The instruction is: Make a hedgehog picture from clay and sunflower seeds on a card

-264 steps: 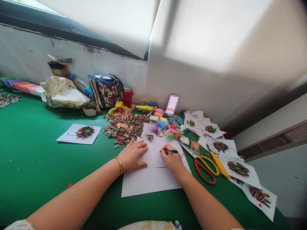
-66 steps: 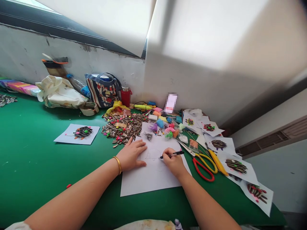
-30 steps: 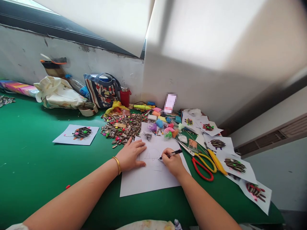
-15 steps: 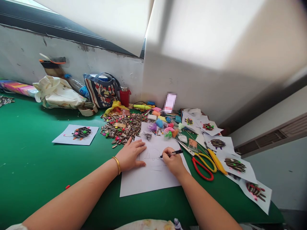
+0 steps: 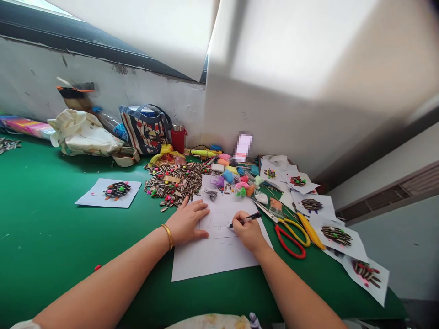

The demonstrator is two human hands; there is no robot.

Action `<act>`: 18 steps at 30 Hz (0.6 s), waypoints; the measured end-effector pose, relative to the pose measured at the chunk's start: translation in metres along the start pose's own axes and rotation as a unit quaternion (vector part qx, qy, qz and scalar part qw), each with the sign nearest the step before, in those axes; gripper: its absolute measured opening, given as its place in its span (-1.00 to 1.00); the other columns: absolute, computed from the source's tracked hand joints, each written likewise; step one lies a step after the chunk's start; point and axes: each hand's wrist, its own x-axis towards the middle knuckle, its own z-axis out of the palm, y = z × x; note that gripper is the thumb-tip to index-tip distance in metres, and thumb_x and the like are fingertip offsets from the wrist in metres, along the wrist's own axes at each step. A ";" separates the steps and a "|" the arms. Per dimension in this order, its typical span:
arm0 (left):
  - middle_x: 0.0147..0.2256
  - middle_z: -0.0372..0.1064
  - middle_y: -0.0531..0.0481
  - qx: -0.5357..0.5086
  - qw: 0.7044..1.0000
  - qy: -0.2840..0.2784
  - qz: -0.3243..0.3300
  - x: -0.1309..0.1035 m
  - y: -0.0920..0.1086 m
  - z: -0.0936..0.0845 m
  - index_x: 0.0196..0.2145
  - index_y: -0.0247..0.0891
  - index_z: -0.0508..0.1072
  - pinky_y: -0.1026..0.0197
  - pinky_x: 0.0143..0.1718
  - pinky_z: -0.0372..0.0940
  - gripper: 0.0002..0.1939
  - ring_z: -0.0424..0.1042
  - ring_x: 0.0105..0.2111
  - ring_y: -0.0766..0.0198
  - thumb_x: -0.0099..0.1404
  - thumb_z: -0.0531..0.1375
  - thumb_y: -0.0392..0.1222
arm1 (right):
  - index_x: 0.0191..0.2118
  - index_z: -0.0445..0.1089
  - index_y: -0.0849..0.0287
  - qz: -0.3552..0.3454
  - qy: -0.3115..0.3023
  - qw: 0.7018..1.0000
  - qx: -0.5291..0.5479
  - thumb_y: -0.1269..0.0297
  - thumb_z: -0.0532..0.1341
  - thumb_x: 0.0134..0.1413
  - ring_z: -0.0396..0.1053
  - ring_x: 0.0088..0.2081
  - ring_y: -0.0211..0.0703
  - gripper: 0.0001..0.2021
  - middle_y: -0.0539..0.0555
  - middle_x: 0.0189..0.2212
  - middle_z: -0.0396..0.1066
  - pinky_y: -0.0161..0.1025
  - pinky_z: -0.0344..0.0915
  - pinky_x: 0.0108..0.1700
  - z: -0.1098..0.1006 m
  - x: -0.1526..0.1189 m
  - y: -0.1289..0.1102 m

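Note:
A white sheet of paper (image 5: 206,260) lies before me on the green table, with a faint rounded outline drawn near its middle. My left hand (image 5: 188,221) rests flat on the sheet's left side, fingers spread, a gold bangle at the wrist. In my right hand (image 5: 246,230) a black pen (image 5: 252,218) is gripped, its tip touching the paper at the right end of the drawing. Just beyond the sheet is a heap of striped sunflower seeds (image 5: 185,180) mixed with small coloured balls.
Red-and-yellow scissors (image 5: 291,237) and a yellow utility knife (image 5: 310,230) lie to the right, beside several seed-hedgehog cards (image 5: 338,235). Another hedgehog card (image 5: 116,192) sits left. Bagged coloured clay (image 5: 228,176), a red bottle (image 5: 178,138) and bags (image 5: 146,130) stand along the wall.
The pen tip has shifted very slightly along the lower right of the outline. My left hand stays in place on the paper.

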 end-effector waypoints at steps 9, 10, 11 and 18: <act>0.19 0.21 -0.13 -0.005 1.000 -0.003 0.000 0.000 0.000 -0.001 0.16 -0.11 0.29 -0.25 0.29 -0.41 -0.27 0.06 0.25 -0.06 0.10 0.25 0.23 | -0.50 0.30 0.11 0.004 0.030 1.000 -0.005 0.30 0.06 -0.04 0.26 -0.48 -0.17 -0.88 -0.05 -0.58 0.32 -0.30 0.12 -0.44 -0.004 0.005 0.008; 0.19 0.21 -0.13 -0.005 1.000 -0.003 0.000 0.000 0.000 -0.001 0.16 -0.12 0.29 -0.25 0.29 -0.41 -0.27 0.06 0.25 -0.06 0.10 0.25 0.23 | -0.50 0.30 0.10 0.004 0.029 1.000 -0.005 0.29 0.06 -0.04 0.26 -0.48 -0.18 -0.88 -0.05 -0.58 0.32 -0.29 0.12 -0.44 -0.004 0.005 0.008; 0.19 0.21 -0.13 -0.005 1.000 -0.003 0.000 0.000 0.000 -0.001 0.16 -0.12 0.29 -0.25 0.29 -0.41 -0.27 0.06 0.25 -0.06 0.10 0.25 0.23 | -0.50 0.30 0.10 0.005 0.029 1.000 -0.005 0.29 0.06 -0.04 0.26 -0.48 -0.18 -0.88 -0.05 -0.58 0.32 -0.29 0.12 -0.44 -0.003 0.005 0.008; 0.19 0.21 -0.11 -0.006 1.000 -0.001 0.000 0.000 0.000 -0.002 0.16 -0.10 0.29 -0.23 0.30 -0.44 -0.27 0.06 0.26 -0.04 0.09 0.26 0.23 | -0.49 0.29 0.10 0.008 0.018 1.000 0.003 0.29 0.06 -0.03 0.22 -0.54 -0.20 -0.88 -0.07 -0.62 0.27 -0.31 0.09 -0.48 -0.002 0.004 0.009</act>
